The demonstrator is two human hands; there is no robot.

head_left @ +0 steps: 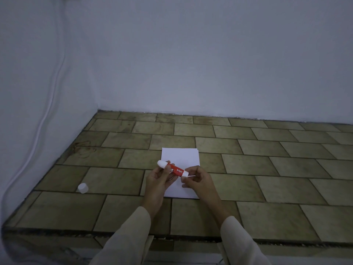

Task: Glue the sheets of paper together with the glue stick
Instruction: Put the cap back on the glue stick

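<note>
White sheets of paper (180, 156) lie stacked on the tiled surface (267, 169), a second sheet's edge showing at the far right corner. Above the paper I hold a red-and-white glue stick (174, 169) tilted, its bare white glue tip pointing up and left. My left hand (160, 180) grips the red barrel. My right hand (196, 178) pinches the white base end of the glue stick. The white cap (83, 188) lies by itself on the tiles far to the left.
The tiled surface ends at a rough front edge (172, 236) close to me. White walls close it off at the back and left, and a white cable (47, 104) runs down the left wall.
</note>
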